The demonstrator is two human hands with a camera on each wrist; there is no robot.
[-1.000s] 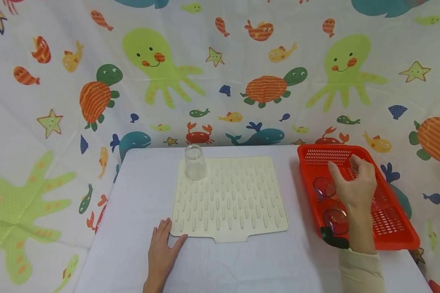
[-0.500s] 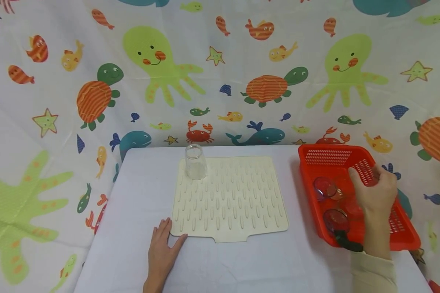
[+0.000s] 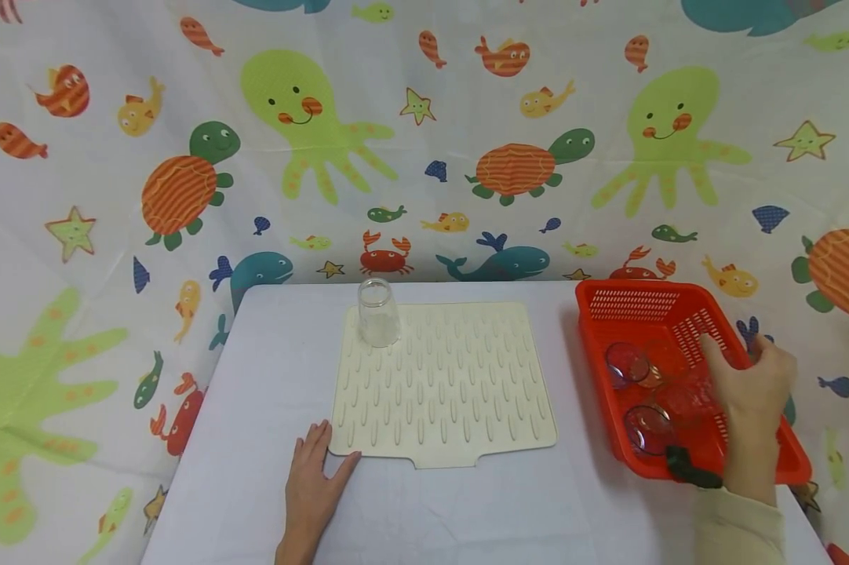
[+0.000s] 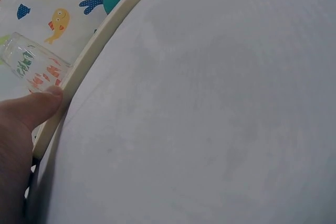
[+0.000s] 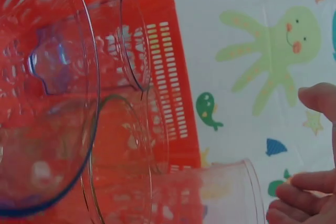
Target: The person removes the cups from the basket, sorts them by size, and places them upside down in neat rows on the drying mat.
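Fingers of my left hand (image 3: 315,486) lie straight at the near left corner of a cream draining board (image 3: 446,377). Its thumb touches the board's edge in the left wrist view. An upturned-looking clear drinking glass (image 3: 378,318) stands at the board's far left, with coloured print showing from the left wrist. My right hand (image 3: 756,384) hovers over the right side of a red plastic basket (image 3: 629,286), thumb and fingers spread apart with nothing between them. Several transparent glasses lie in the basket, among them a blue-rimmed one (image 5: 47,145) and a clear one (image 5: 226,198) close to that hand's fingertips.
A white cloth (image 3: 276,369) covers the table. Behind and beside it hangs a curtain (image 3: 439,94) printed with sea animals. A dark device (image 3: 689,467) sits at my right wrist, over the basket's near rim.
My right hand has moved rightward across the basket, from its middle to its right side, fingers still apart. The left hand, the board and the standing glass have stayed in place.
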